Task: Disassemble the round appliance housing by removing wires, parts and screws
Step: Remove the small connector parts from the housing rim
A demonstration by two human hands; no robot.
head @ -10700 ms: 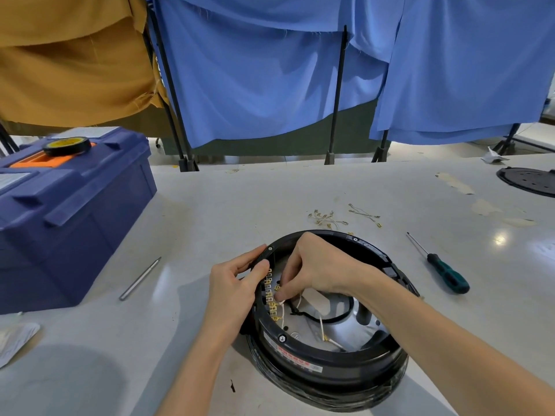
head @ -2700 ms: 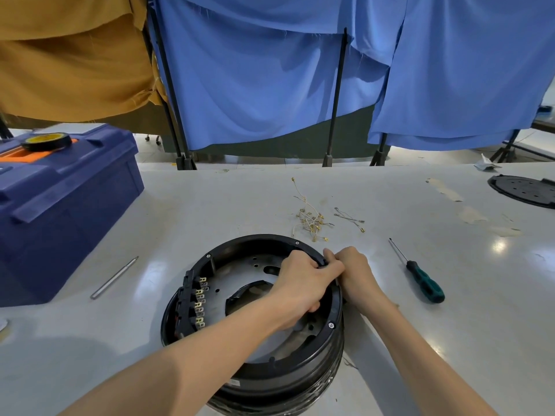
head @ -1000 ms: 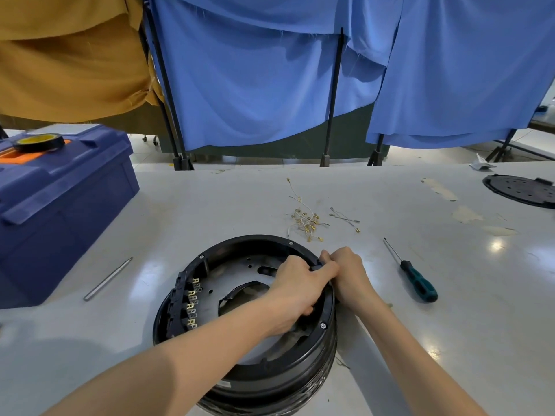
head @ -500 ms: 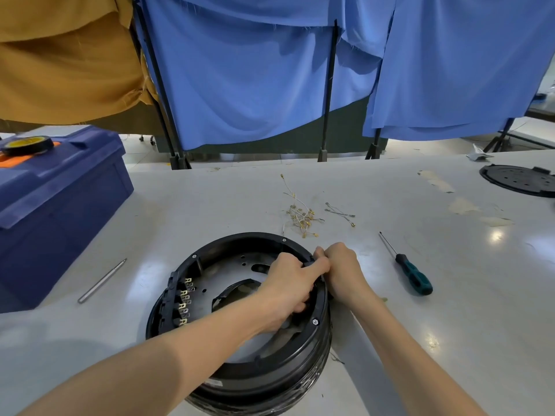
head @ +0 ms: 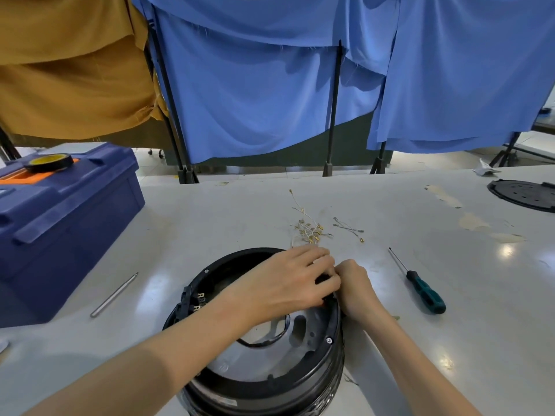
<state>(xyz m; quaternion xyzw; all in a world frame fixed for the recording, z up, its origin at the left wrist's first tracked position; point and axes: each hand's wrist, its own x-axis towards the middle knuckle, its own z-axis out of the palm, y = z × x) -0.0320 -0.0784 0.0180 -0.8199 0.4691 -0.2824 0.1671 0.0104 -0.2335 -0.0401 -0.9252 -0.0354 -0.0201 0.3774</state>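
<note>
The round black appliance housing [head: 270,382] lies open side up on the table in front of me, its grey metal plate [head: 258,360] showing inside. My left hand [head: 288,283] reaches across the opening and pinches a small black part at the housing's right rim. My right hand [head: 354,288] grips the same spot from outside the rim. A terminal block with brass tabs [head: 195,298] sits on the left inner wall. Pulled-out wires with brass connectors [head: 309,228] lie beyond the housing.
A green-handled screwdriver [head: 420,288] lies right of the housing. A metal rod [head: 114,295] lies to the left, beside a blue toolbox [head: 60,223] with a tape roll [head: 49,162] on top. A black round cover [head: 525,195] sits far right.
The view has shifted and dropped a little. Both hands stay at the housing's right rim, and my left hand now spreads flatter over the rim.
</note>
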